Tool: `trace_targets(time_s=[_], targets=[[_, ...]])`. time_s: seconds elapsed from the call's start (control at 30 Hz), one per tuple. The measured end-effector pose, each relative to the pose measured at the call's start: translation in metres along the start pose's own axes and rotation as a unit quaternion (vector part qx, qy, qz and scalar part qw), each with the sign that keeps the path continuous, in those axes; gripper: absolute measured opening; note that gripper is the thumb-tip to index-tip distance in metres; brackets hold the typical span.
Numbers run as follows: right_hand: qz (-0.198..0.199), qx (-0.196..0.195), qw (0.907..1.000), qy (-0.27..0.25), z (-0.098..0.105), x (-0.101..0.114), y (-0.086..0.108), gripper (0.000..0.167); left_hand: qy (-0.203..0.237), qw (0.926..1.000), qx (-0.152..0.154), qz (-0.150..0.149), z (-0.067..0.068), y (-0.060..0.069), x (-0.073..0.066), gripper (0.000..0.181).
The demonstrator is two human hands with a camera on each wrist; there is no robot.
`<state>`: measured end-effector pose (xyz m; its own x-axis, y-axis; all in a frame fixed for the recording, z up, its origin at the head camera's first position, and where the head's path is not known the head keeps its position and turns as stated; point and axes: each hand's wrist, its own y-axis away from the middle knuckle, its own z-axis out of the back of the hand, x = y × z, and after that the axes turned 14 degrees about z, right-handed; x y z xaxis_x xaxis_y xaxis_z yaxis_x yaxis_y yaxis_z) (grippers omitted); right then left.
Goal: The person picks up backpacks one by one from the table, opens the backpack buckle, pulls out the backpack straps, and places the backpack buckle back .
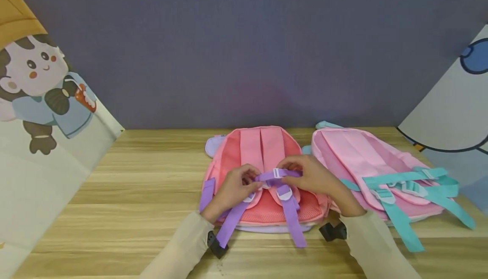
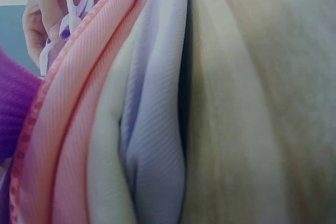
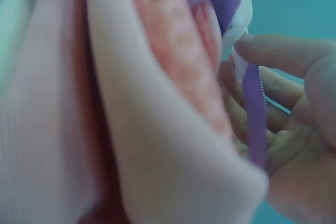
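Observation:
A coral-pink backpack (image 1: 259, 216) lies with its shoulder straps facing up on the wooden table. Above its lower middle, both hands hold a purple webbing strap (image 1: 267, 176) that carries a white plastic buckle (image 1: 277, 173). The left hand (image 1: 237, 188) pinches the strap left of the buckle between thumb and fingers. On the buckle's other side, the right hand (image 1: 310, 174) grips the strap with bent fingers. Two loose purple strap ends hang towards the table's front, below white adjusters (image 1: 284, 193). In the right wrist view, the backpack's pale edge (image 3: 157, 129) covers part of the purple strap (image 3: 255, 114).
A lighter pink backpack (image 1: 343, 177) with turquoise straps (image 1: 404, 228) lies close on the right. The table (image 1: 126, 194) extends left and forward. A dark grey panel (image 1: 244, 50) stands behind, with cartoon-printed walls at both sides. Dark wrist cameras (image 1: 217, 245) sit under the sleeves.

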<state>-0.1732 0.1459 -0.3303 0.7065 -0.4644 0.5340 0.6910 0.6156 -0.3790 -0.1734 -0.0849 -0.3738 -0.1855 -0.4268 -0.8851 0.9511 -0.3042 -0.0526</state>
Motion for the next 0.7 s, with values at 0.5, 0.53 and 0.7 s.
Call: trace_targets(time_s=[0.5,0.53,0.7], targets=[[-0.032,-0.032,0.9986,0.027,0.004,-0.003,0.015,0.028,-0.018,0.9998,-0.004,-0.001,-0.001,0.003,-0.004,0.015],[-0.034,-0.036,0.9983,0.029,0.004,-0.003,0.016,0.029,-0.018,0.9998,-0.005,0.001,-0.001,0.003,-0.004,0.015],[-0.045,-0.053,0.9973,0.025,0.005,-0.006,0.018,0.032,-0.013,0.9999,-0.005,0.009,-0.002,0.003,-0.004,0.013]])
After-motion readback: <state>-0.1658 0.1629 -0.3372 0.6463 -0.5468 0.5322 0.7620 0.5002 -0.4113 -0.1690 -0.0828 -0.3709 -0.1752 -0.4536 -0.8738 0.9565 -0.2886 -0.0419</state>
